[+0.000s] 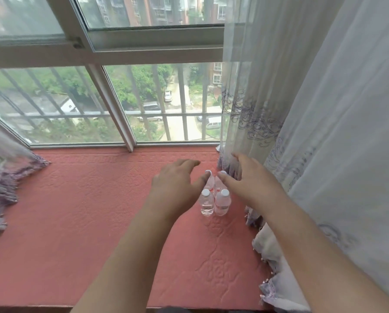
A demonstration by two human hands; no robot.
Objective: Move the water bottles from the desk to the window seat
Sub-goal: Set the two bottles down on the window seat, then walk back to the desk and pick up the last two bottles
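Several small clear water bottles with white caps stand upright in a tight cluster on the red window seat [98,211]. The two near ones are the left front bottle [206,202] and the right front bottle [222,202]; two more stand right behind them, partly hidden by my thumbs. My left hand [176,180] hovers at the cluster's left, fingers spread and relaxed, its thumb by the rear left bottle. My right hand [245,178] hovers at the right, fingers relaxed, its thumb by the rear right bottle. Neither hand grips anything.
A sheer white curtain [324,132] with purple trim hangs close at the right, touching the seat beside the bottles. Another curtain end [6,177] lies at the far left. The barred window [121,105] runs along the seat's back edge.
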